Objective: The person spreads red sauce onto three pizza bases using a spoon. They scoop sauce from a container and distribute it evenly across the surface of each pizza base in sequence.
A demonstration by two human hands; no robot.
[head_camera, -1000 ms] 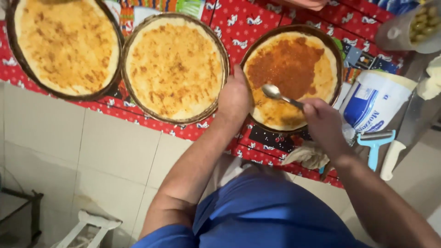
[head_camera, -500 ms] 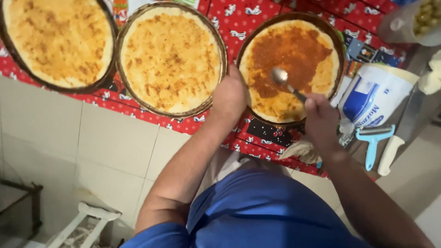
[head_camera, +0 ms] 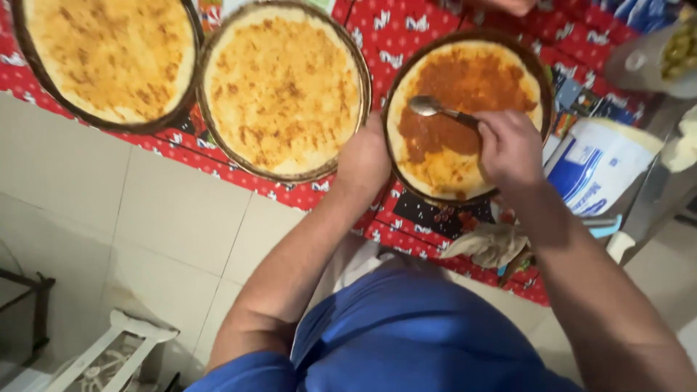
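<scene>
Far left sits a plain pizza base (head_camera: 109,58), and beside it a second bare base (head_camera: 283,91), both in dark pans on the red tablecloth (head_camera: 406,29). My left hand (head_camera: 365,161) curls over the near rim of the sauced pizza (head_camera: 465,109), forearm stretched forward. My right hand (head_camera: 510,149) grips a metal spoon (head_camera: 435,109), its bowl lying on the red sauce.

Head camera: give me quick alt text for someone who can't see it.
The right hand holds a spoon over red sauce on a round pizza base in a dark pan, while the left hand grips the pan's near edge. Two unsauced bases sit to its left on a red patterned tablecloth; a white bag lies to the right.
</scene>
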